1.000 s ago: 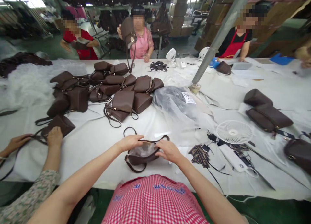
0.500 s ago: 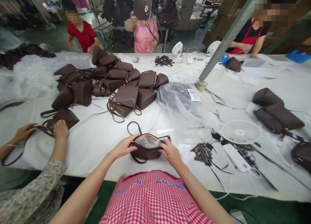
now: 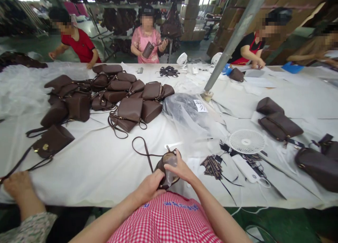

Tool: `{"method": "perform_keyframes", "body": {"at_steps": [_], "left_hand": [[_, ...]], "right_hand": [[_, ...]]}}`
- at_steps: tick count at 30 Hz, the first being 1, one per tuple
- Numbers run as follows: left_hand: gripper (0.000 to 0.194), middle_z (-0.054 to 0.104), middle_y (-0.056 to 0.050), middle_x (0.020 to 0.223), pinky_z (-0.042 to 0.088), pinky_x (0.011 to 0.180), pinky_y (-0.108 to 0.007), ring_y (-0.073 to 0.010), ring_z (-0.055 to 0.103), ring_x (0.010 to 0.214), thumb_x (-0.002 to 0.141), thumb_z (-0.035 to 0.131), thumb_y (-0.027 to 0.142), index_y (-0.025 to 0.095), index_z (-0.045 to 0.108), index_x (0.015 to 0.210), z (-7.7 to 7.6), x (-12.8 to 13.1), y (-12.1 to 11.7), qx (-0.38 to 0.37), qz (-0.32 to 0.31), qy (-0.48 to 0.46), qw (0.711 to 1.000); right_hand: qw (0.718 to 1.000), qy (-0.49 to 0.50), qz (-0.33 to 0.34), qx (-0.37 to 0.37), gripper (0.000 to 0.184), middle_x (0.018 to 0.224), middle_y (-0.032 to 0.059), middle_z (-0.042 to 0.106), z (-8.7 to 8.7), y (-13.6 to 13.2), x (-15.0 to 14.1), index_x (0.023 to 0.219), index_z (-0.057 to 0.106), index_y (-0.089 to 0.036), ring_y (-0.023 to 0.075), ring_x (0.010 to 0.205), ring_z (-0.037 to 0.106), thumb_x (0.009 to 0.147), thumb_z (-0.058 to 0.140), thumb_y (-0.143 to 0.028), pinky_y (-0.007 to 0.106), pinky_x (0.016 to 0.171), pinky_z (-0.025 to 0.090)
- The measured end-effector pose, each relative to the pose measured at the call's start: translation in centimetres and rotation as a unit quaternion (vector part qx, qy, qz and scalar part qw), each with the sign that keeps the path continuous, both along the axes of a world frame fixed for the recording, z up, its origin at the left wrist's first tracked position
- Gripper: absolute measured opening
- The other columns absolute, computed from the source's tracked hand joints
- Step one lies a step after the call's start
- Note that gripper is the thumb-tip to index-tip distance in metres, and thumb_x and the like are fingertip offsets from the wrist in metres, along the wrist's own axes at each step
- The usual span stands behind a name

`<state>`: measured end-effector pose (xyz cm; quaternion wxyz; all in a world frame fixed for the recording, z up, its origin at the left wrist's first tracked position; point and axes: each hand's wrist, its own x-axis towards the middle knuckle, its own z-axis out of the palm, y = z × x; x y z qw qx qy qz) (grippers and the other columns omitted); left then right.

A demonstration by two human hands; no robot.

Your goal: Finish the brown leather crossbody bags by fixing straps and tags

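A small dark brown handbag is held at the table's near edge, its mouth tipped toward me and clear plastic showing inside. My left hand grips one side of it, the fingers curled over the rim. On the opposite side, my right hand has the rim, its thumb across the opening; some of its fingertips are hidden. The bag's thin strap loops out over the white table cover to the left.
A heap of brown bags lies beyond to the left, beside a plastic-wrapped bundle. On the right are black tags, a white fan and more bags. A slanted metal pole rises from the table. A co-worker's hand holds a strap.
The handbag has turned from lying sideways to mouth toward me and come closer. My hands have drawn together around it. The co-worker on the left has shifted a bag flap-side up.
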<state>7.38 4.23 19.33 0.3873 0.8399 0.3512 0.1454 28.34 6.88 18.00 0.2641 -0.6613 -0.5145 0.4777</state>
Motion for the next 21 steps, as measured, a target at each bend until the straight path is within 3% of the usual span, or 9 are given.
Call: {"method": "perform_keyframes", "body": {"at_steps": [2,5,9,12,18,19,21], "left_hand": [[0.028,0.058,-0.006,0.099,0.050,0.078,-0.032,-0.0193,0.056,0.086,0.081,0.061,0.029,0.017,0.051,0.104,0.1,0.2,0.2,-0.041,-0.051,-0.013,0.998],[0.041,0.058,-0.009,0.117,0.047,0.094,-0.038,-0.0228,0.056,0.104,0.080,0.060,0.020,0.019,0.049,0.120,0.1,0.3,0.8,-0.094,-0.087,-0.035,0.991],[0.055,0.047,-0.008,0.141,0.031,0.113,-0.042,-0.0242,0.041,0.132,0.085,0.051,0.016,0.023,0.040,0.138,0.2,1.5,1.0,-0.130,-0.135,-0.091,0.978],[0.047,0.048,-0.006,0.142,0.029,0.114,-0.040,-0.0220,0.042,0.133,0.090,0.046,0.018,0.024,0.047,0.136,0.3,2.2,0.9,-0.120,-0.171,-0.107,0.972],[0.035,0.067,-0.008,0.116,0.049,0.094,-0.032,-0.0182,0.064,0.102,0.090,0.049,0.024,0.019,0.059,0.124,0.4,1.9,0.5,-0.153,-0.064,-0.102,0.981],[0.033,0.068,-0.008,0.114,0.049,0.094,-0.032,-0.0187,0.064,0.101,0.090,0.050,0.025,0.019,0.060,0.121,0.3,1.8,0.4,-0.149,-0.051,-0.095,0.983],[0.029,0.070,-0.007,0.111,0.048,0.095,-0.034,-0.0197,0.064,0.101,0.090,0.050,0.028,0.020,0.064,0.114,0.3,1.5,0.3,-0.137,-0.026,-0.080,0.987]], "right_hand": [[0.996,-0.060,0.060,-0.012,0.113,0.113,0.0133,0.065,1.3,0.2,-1.1,0.150,0.001,-0.009,0.0256,0.103,0.062,0.064,0.072,-0.029,0.038,0.090,0.048],[0.972,-0.182,0.149,0.013,0.103,0.113,0.0135,0.066,2.6,0.6,-3.0,0.151,0.002,-0.013,0.0246,0.099,0.064,0.066,0.060,-0.009,0.032,0.083,0.048],[0.915,-0.294,0.267,0.073,0.068,0.108,0.0137,0.068,3.4,1.3,-4.1,0.138,0.042,-0.017,0.0242,0.100,0.064,0.072,0.045,0.000,0.031,0.082,0.046],[0.908,-0.272,0.303,0.101,0.054,0.108,0.0078,0.069,3.9,2.1,-3.3,0.120,0.059,-0.023,0.0207,0.102,0.063,0.074,0.042,0.001,0.027,0.084,0.045],[0.901,-0.210,0.351,0.144,0.042,0.104,0.0041,0.072,3.2,4.1,-1.7,0.107,0.069,-0.023,0.0176,0.102,0.063,0.077,0.048,-0.003,0.025,0.088,0.044],[0.906,-0.192,0.345,0.153,0.040,0.106,0.0031,0.072,2.8,4.4,-1.2,0.109,0.068,-0.024,0.0165,0.102,0.063,0.078,0.050,-0.005,0.024,0.089,0.044],[0.936,-0.180,0.260,0.154,0.036,0.111,0.0005,0.070,2.0,4.7,1.0,0.113,0.066,-0.026,0.0140,0.102,0.063,0.083,0.052,-0.014,0.023,0.089,0.045]]}}
